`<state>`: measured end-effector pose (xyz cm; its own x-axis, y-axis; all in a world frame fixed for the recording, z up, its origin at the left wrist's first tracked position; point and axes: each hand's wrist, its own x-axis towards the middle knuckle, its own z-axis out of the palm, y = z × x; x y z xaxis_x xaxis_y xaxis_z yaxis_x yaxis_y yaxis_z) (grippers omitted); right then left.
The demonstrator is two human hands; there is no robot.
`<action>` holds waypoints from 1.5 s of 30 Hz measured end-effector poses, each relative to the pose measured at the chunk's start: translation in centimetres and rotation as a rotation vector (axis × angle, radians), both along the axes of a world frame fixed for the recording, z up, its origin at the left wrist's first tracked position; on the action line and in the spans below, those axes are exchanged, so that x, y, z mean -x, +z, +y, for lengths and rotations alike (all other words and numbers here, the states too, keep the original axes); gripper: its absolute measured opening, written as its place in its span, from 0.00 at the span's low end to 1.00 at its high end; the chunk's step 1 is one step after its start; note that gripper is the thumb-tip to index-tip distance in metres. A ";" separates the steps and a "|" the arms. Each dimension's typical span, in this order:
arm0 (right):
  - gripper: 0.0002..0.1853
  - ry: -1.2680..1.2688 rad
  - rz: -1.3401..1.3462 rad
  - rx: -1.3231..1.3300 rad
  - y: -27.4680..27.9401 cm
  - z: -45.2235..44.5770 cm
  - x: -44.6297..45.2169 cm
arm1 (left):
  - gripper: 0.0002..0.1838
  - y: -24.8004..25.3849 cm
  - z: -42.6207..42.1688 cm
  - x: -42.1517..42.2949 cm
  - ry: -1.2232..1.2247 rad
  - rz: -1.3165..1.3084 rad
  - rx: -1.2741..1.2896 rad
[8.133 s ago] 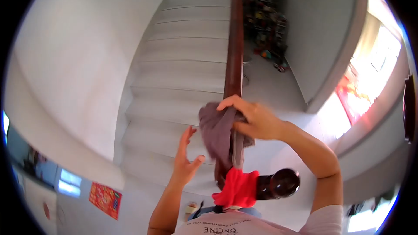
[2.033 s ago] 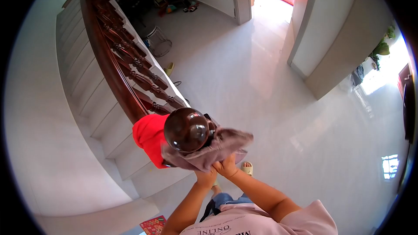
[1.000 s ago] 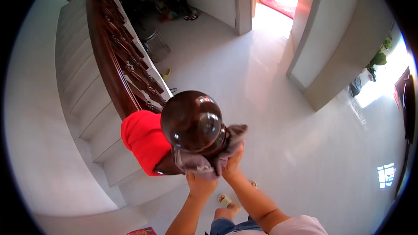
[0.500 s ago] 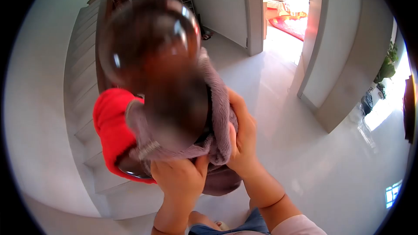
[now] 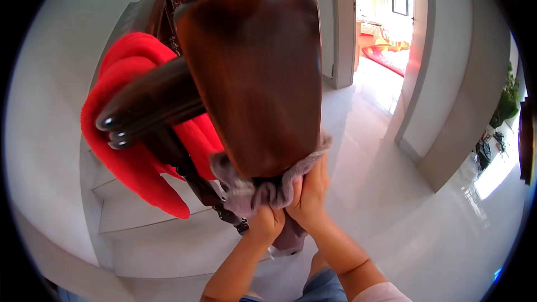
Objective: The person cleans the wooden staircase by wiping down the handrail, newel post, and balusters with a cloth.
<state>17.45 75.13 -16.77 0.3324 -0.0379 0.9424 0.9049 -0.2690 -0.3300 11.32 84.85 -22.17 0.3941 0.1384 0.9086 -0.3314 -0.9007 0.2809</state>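
Note:
A dark, glossy wooden newel post [image 5: 254,72] fills the upper middle of the head view. Around its lower part is a mauve-grey plush cloth [image 5: 243,198], bunched at the front. My left hand [image 5: 267,223] grips the cloth at the front with its fingers closed. On the right side, my right hand [image 5: 309,198] is closed on the same cloth against the post, its fingertips partly hidden. The far side of the cloth is out of sight behind the post.
A red fluffy cloth [image 5: 120,140] hangs over the dark handrail [image 5: 154,92] on the left. Pale stairs [image 5: 162,254] lie below, beside a white wall. A doorway [image 5: 383,39] opens at the back right. Green plants [image 5: 506,103] stand at the far right.
The cloth and both hands have gone lower on the post, from near its rounded top to beneath the broad block. My view has shifted, and the handrail and red cloth show more fully.

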 end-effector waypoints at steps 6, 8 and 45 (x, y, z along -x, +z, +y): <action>0.29 0.103 -0.244 -0.156 7.5 0.6 -0.9 | 0.31 8.8 -1.7 -2.1 -0.162 -0.313 0.588; 0.29 0.151 -0.276 -0.159 7.7 0.6 -1.1 | 0.36 8.0 -0.7 -1.9 -0.305 -0.234 0.506; 0.33 0.446 0.412 -0.071 -4.6 -0.8 1.5 | 0.35 -4.0 -1.2 1.7 -0.213 0.080 0.138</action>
<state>15.99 74.31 -21.32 0.6672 0.1308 0.7333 0.7194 0.1423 -0.6799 9.65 83.66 -26.16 0.4972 0.1652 0.8518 -0.4813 -0.7643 0.4292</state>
